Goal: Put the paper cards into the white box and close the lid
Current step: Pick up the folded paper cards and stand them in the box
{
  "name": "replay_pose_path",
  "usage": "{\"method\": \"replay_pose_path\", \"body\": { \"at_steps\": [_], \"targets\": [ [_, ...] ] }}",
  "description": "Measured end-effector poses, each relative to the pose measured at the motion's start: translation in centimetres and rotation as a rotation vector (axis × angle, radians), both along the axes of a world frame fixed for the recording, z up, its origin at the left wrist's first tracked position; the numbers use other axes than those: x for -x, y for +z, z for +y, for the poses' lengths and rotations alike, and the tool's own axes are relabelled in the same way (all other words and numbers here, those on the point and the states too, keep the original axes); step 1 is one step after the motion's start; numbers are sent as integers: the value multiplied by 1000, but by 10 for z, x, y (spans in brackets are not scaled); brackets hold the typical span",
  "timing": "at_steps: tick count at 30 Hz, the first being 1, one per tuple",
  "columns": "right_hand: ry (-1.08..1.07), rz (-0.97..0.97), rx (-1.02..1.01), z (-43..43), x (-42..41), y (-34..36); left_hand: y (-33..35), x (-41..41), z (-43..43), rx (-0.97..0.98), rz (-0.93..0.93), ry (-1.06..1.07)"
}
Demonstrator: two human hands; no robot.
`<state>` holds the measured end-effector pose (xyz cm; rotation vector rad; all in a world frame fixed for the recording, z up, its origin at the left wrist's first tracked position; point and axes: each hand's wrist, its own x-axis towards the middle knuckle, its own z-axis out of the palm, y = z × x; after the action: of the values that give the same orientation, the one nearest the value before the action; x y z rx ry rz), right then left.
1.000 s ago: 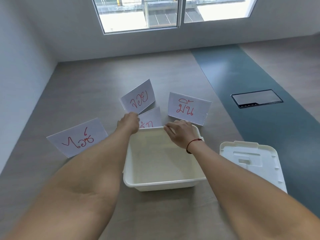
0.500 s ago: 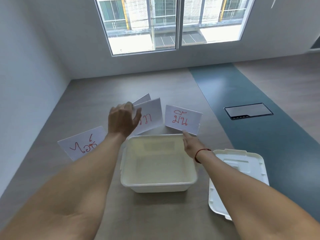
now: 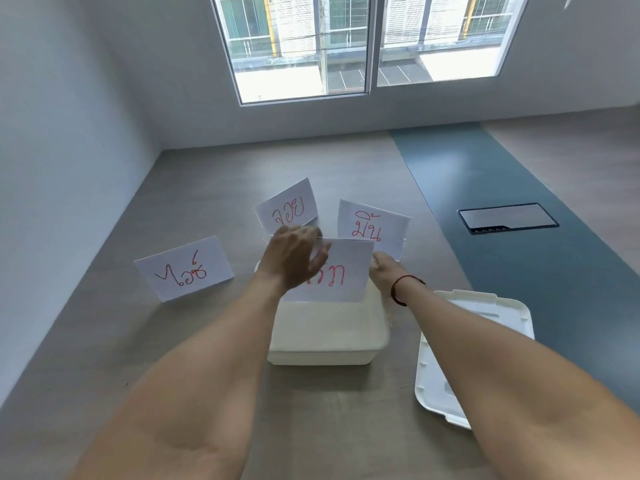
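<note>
Holding one paper card point(image 3: 341, 271) upright over the far end of the open white box point(image 3: 329, 341), I pinch its left edge with my left hand point(image 3: 294, 258). My right hand point(image 3: 382, 271) touches its right edge; whether it grips, I cannot tell. Three more cards stand behind on the table point(image 3: 207, 341): left card point(image 3: 185, 268), middle card point(image 3: 287, 211), right card point(image 3: 372, 225). The lid point(image 3: 474, 341) lies right of the box.

card point(image 3: 341, 271) upright over open white box point(image 3: 329, 344) | lid point(image 3: 474, 355) beside (right)
</note>
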<state>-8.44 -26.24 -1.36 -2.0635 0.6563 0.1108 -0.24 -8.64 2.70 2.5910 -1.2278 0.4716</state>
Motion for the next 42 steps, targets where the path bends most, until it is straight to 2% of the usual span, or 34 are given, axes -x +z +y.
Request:
{"method": "replay_pose_path", "body": {
  "at_steps": [4,9,14,18,21,25,29,34,38,42],
  "targets": [
    [-18,45,-54,-5,2,-6,-26,5,12,-83,150,59],
    [-45,-8,9,3,-6,-9,-62,-2,28,-151,292,167],
    [-68,-6,33,19,-24,-16,-55,-14,39,-171,222,229],
    [56,28,341,48,-49,-12,-36,-31,63,-22,289,241],
    [229,-2,492,77,-71,-7,-24,-52,84,44,233,334],
    [382,-10,622,107,-96,-12,-22,-88,118,-76,268,558],
    [394,-85,639,105,-100,-24,-31,-120,143,-137,329,717],
    [401,-154,642,105,-103,-29,-56,-148,149,-240,524,832],
    [348,-239,699,113,-104,-39,-72,-153,151,-223,451,866],
    [366,-238,667,110,-105,-38,-70,-151,157,-194,415,839]
  ]
}}
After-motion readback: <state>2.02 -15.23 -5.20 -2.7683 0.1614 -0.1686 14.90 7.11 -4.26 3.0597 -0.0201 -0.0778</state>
